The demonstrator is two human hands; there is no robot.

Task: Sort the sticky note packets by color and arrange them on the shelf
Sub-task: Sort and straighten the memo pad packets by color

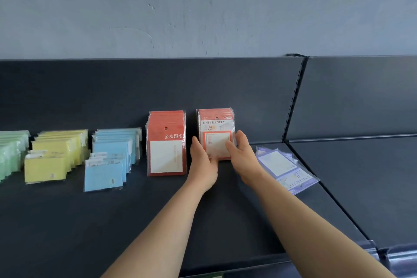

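Looking down on a dark shelf [67, 221]. Seeing rows of green packets [11, 153], yellow packets [52, 165] and blue packets [106, 171] toward its left edge, red packets [166, 153] near the middle, and purple packets [284, 167] lying flat by the right edge. Holding the orange University packets [216, 128] upright near the back edge, just right of the red ones. Pressing the left hand [203, 165], fingers straight, against the stack's left side. Curling the right hand [242, 156] round its right edge.

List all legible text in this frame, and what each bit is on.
"金榜题名": left red packet stack
"UNIVERSITY", "京", "大学": right red packet stack
Purple packets: upside-down print, too blurred to read
Blue packets, yellow packets: small marks, unreadable
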